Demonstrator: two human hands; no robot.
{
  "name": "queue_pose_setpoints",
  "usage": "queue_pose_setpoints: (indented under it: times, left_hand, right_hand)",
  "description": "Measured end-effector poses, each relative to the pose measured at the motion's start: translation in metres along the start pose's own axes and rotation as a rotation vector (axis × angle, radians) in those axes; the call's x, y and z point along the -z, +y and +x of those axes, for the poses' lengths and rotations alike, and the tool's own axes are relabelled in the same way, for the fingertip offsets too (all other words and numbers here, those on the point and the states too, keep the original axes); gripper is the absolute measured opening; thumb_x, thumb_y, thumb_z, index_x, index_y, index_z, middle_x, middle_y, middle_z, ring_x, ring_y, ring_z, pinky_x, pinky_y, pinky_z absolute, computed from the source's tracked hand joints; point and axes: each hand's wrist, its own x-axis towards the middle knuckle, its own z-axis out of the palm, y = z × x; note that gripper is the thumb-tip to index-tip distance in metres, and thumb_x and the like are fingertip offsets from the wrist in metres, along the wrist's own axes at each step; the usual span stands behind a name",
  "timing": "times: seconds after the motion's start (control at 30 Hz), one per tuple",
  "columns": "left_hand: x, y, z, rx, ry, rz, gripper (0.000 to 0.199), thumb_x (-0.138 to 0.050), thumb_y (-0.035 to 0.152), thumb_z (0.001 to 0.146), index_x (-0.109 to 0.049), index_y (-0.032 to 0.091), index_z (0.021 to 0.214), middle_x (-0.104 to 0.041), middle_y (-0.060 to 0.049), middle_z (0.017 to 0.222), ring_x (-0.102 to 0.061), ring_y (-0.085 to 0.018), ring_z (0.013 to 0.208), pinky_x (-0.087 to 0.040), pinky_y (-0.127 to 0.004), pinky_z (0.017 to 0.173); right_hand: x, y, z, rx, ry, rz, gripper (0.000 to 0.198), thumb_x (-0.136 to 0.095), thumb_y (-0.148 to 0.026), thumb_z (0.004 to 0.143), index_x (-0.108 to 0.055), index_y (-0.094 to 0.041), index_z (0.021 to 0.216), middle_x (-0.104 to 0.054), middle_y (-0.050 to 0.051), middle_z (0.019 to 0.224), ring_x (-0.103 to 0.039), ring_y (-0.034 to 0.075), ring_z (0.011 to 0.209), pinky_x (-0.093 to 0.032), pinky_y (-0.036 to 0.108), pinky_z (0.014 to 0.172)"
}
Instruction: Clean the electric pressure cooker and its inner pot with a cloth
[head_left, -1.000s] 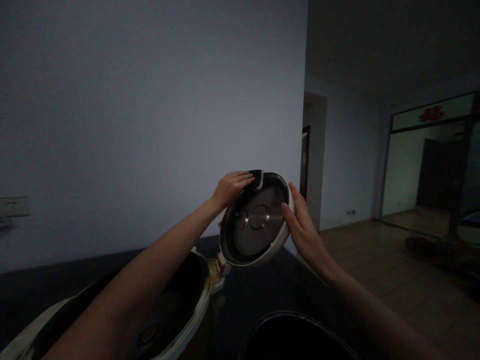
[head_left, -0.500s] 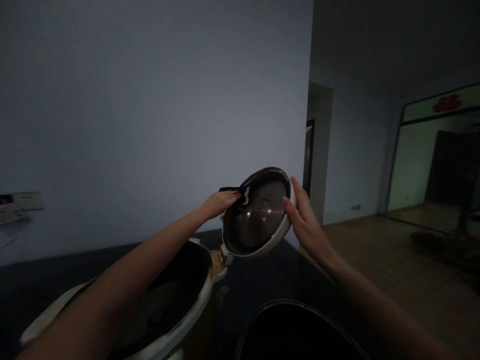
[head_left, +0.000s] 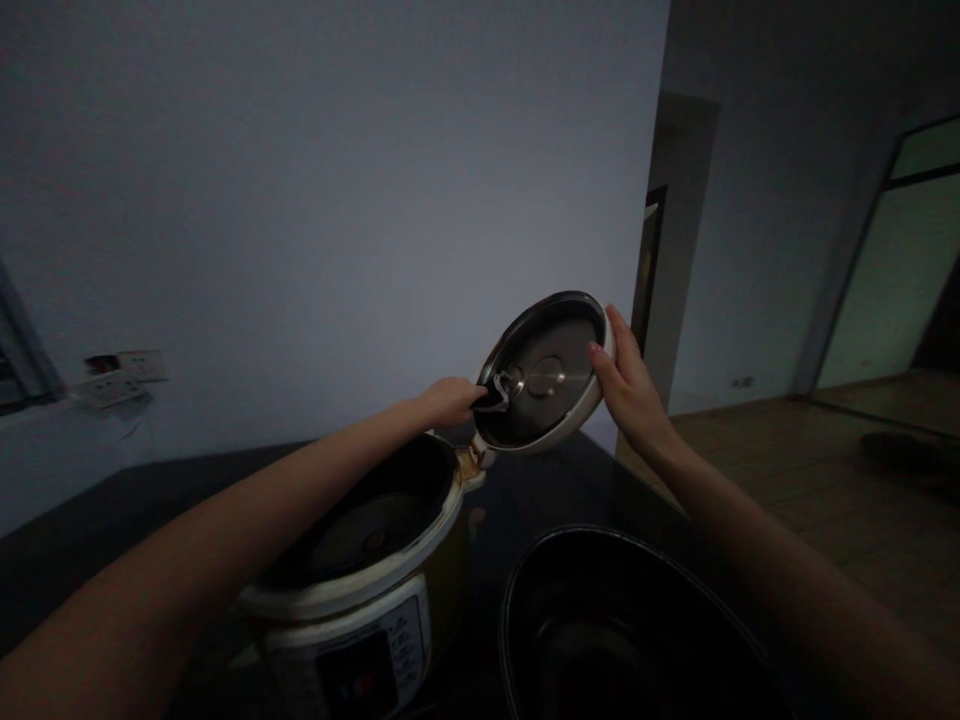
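A white-rimmed electric cooker (head_left: 442, 556) stands in front of me, its hinged lid (head_left: 551, 376) raised and tilted with the metal inside facing me. My right hand (head_left: 628, 378) grips the lid's outer right edge, thumb on the rim and fingers behind. At the lid's lower left, my left hand (head_left: 448, 400) presses a dark cloth (head_left: 495, 396) with a pale edge against the inner rim. The fingers are closed around this cloth and partly hidden. Under my left forearm the cooker's dark cavity shows a round piece at its bottom.
A black inner pot (head_left: 510, 610) sits in front of me, right of the cooker. Both stand on a dark glossy countertop (head_left: 540, 490). Behind is a pale wall (head_left: 337, 200) with sockets (head_left: 124, 380) at left. A tiled floor (head_left: 757, 440) and doorway lie to the right.
My view has tilted down and turned left, showing more of the cooker's front panel and the black pot. My left hand and the cloth have slid lower along the lid's inner rim.
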Motion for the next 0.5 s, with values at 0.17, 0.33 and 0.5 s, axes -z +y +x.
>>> queue_pose_setpoints:
  times: [0.17, 0.33, 0.5]
  left_hand:
    - [0.024, 0.013, -0.024, -0.043, -0.036, -0.268, 0.033, -0.056, 0.005, 0.075, -0.074, 0.017, 0.101, -0.077, -0.003, 0.091, -0.071, -0.02, 0.086, -0.052, -0.027, 0.076]
    - [0.051, 0.023, -0.061, 0.016, 0.056, -0.521, 0.043, -0.049, 0.012, 0.076, -0.069, 0.011, 0.114, -0.077, -0.007, 0.098, -0.072, -0.021, 0.083, -0.055, -0.028, 0.071]
    - [0.081, 0.045, -0.111, 0.074, 0.198, -0.712, 0.044, -0.047, 0.017, 0.08, -0.066, 0.013, 0.119, -0.074, -0.01, 0.111, -0.071, -0.022, 0.092, -0.057, -0.032, 0.077]
  right_hand:
    - [-0.001, 0.0, 0.003, -0.072, 0.036, 0.12, 0.07, -0.056, -0.061, 0.085, -0.037, -0.031, 0.146, -0.04, 0.009, 0.152, -0.041, 0.033, 0.137, -0.039, 0.06, 0.109]
    - [0.0, -0.003, 0.012, -0.215, 0.053, 0.338, 0.075, -0.071, -0.048, 0.071, -0.042, -0.028, 0.137, -0.053, 0.012, 0.137, -0.064, 0.032, 0.106, -0.057, 0.051, 0.085]
    - [0.005, -0.003, 0.015, -0.229, 0.053, 0.342, 0.066, -0.07, -0.057, 0.072, -0.048, -0.029, 0.128, -0.045, 0.011, 0.146, -0.061, 0.032, 0.113, -0.058, 0.048, 0.083]
